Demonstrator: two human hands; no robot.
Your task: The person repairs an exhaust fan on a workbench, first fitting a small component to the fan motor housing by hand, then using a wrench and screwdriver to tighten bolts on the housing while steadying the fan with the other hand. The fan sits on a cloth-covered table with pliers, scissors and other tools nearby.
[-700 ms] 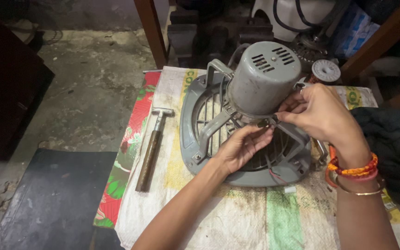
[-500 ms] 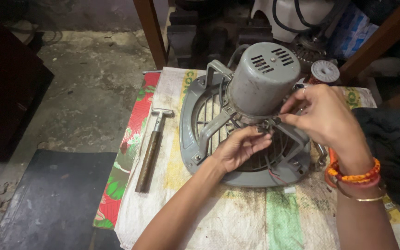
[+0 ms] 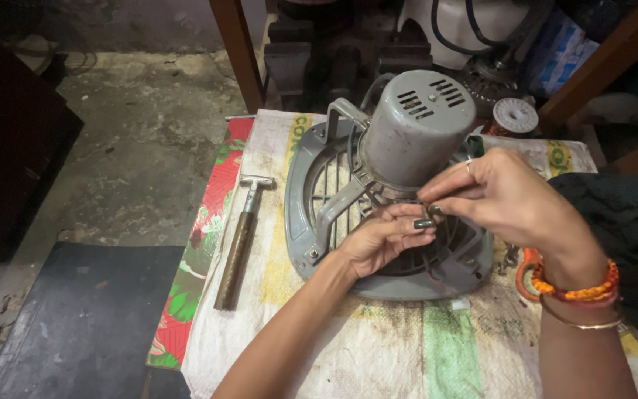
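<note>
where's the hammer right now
In the head view the hammer lies on the left of the table, on the cloth's edge, just left of the grey fan frame and clear of both hands.

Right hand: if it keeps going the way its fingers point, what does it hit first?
The right hand points left, toward the left hand. Its fingertips look already at the left hand's fingertips, beside the base of the grey cylindrical metal motor housing. Depth is unclear; likely the left fingers first.
</note>
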